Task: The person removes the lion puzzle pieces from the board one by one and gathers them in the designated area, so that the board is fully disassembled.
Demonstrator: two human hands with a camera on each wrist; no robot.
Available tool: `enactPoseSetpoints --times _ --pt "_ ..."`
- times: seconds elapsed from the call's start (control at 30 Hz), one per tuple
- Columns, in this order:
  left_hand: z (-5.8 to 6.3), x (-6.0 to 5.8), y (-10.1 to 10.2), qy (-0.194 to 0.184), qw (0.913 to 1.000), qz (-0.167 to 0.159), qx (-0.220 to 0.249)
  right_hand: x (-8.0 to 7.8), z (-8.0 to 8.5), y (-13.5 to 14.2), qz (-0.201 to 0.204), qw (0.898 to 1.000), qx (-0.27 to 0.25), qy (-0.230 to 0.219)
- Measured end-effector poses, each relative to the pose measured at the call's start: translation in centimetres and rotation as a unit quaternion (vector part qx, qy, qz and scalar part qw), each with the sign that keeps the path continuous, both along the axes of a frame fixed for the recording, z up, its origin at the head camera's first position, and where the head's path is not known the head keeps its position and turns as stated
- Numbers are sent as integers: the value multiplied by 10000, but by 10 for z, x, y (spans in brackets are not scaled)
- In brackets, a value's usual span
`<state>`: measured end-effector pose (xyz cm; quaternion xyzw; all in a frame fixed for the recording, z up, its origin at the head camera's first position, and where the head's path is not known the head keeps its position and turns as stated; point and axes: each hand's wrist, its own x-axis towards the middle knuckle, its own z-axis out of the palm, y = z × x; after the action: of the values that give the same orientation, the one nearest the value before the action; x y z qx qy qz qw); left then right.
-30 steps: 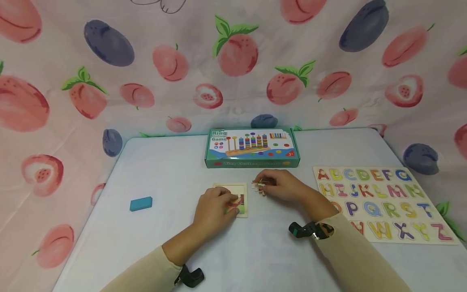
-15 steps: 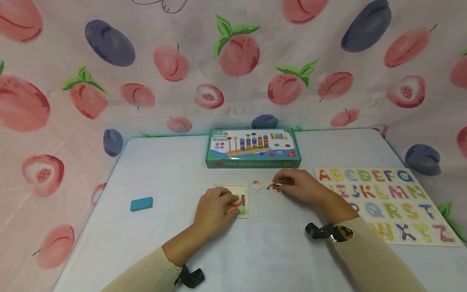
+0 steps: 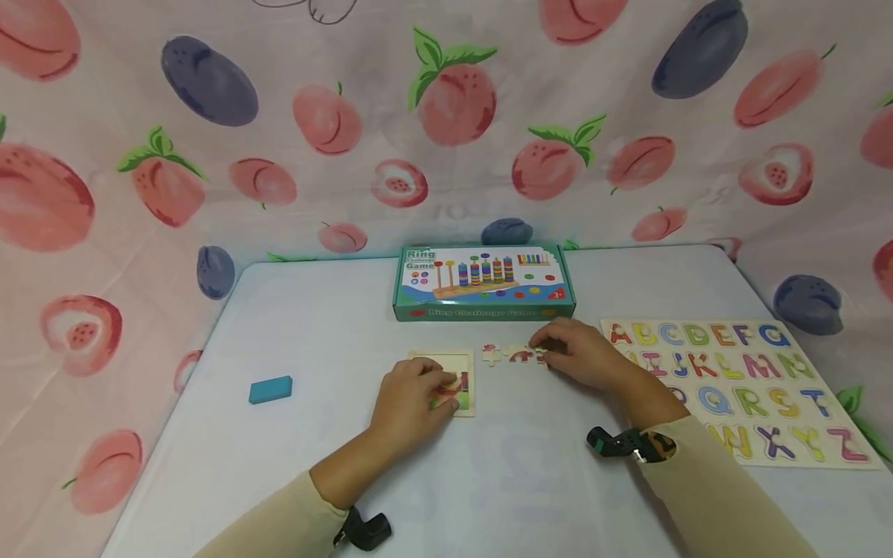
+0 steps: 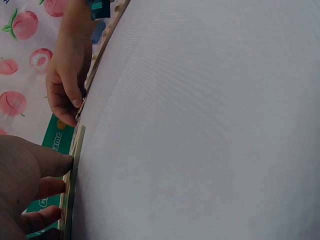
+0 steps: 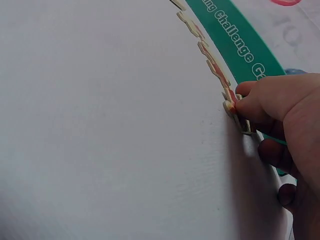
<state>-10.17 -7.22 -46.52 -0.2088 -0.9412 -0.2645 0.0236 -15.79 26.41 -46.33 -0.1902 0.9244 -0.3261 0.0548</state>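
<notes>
My left hand [image 3: 412, 399] rests on a small wooden puzzle tray [image 3: 470, 380]. Its fingertips press on the picture in the tray and hide much of it. In the left wrist view, the fingers lie along the edge of the tray [image 4: 75, 175]. To the right of the tray, jigsaw pieces lie in a short row on the table: a pale piece with red on top [image 3: 491, 355] and a cream and brown piece [image 3: 519, 355]. At the right end of that row my right hand [image 3: 582, 353] pinches a puzzle piece [image 5: 231, 106] between thumb and index finger, low over the table.
Behind the hands stands a green Ring Challenge Game box [image 3: 484, 284]. A wooden alphabet board [image 3: 739, 391] lies on the right, partly under the right forearm. On the left sits a blue block [image 3: 270, 390]. A fruit-print cloth [image 3: 446, 178] hangs behind the table.
My right hand has moved right, leaving puzzle pieces in a row beside the tray, then shifted only slightly in the last half second. The left hand has stayed on the tray.
</notes>
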Motion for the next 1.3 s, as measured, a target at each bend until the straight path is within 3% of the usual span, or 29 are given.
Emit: enactPoseSetpoints --times 0.17,0.47,0.97,1.3 --pt "0 -1 0 71 9999 -70 -57 0 1 1 54 9997 59 222" --pt "3 0 0 68 9999 -111 -106 1 5 -1 72 9997 101 215" --pt "-1 2 -4 210 9978 -160 606 0 6 -3 -57 9999 83 62" --pt "-2 8 -9 -16 9966 -5 826 2 5 -5 -183 9998 -11 116"
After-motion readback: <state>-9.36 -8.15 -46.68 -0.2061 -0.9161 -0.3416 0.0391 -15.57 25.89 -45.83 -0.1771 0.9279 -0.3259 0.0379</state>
